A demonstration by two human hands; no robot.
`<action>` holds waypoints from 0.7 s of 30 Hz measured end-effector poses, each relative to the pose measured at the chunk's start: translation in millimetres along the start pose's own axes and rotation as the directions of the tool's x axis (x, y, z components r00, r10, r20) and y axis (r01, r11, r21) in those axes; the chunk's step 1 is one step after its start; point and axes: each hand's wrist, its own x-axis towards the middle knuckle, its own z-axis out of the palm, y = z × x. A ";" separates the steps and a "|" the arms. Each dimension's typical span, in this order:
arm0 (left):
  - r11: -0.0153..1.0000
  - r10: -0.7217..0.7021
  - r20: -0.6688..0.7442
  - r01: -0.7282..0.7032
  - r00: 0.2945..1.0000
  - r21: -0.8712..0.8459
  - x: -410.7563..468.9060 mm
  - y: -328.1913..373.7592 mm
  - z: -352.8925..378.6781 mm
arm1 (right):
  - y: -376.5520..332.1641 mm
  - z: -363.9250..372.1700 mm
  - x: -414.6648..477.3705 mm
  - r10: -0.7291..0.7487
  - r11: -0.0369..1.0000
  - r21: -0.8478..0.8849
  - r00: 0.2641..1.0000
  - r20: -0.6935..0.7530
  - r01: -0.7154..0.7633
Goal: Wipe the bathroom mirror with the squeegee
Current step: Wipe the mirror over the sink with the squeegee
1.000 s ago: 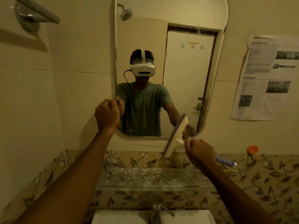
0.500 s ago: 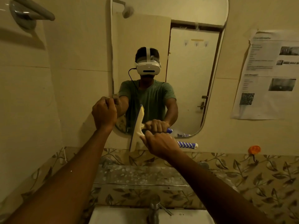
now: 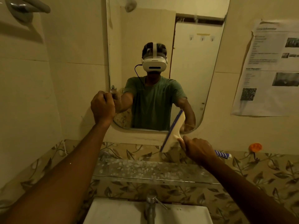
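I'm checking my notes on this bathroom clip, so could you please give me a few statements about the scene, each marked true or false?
1. The right hand holds the squeegee. True.
2. The squeegee blade sits at the top of the mirror. False: it is at the lower right corner.
3. The left hand is a closed fist at the mirror's left edge. True.
4. A paper sheet hangs left of the mirror. False: it hangs on the right.
5. A tap stands over the sink. True.

Light: dim, warm yellow-green cast | Shadows: soft, under the towel bar (image 3: 25, 5) | Blur: wall notice (image 3: 271, 68) text soft | Edges: wide-angle bending
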 end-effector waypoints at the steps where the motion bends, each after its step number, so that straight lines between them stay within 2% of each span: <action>1: 1.000 -0.002 0.002 0.002 1.000 -0.005 -0.3 -0.2 0.4 | 4.0 1.0 -4.5 0.016 1.000 -0.011 1.000 0.005 -0.016; 9: 0.995 -0.091 0.107 0.095 0.990 -0.036 -15.3 -6.3 -8.2 | 34.8 4.7 -51.4 0.216 0.976 -0.011 0.976 0.042 -0.216; 14: 0.987 -0.152 0.151 0.159 0.977 -0.034 -56.7 -16.7 -17.8 | 34.1 6.6 -78.9 0.313 0.948 -0.017 0.943 -0.114 -0.317; 18: 0.996 -0.085 0.143 0.087 0.986 -0.013 -99.7 -6.6 -17.1 | 1.7 5.7 -91.3 0.369 0.929 0.080 0.904 -0.217 -0.361; 21: 0.998 0.058 0.231 -0.061 0.971 0.004 -130.0 5.5 -13.9 | -17.1 9.4 -95.8 0.461 0.885 0.208 0.845 -0.270 -0.417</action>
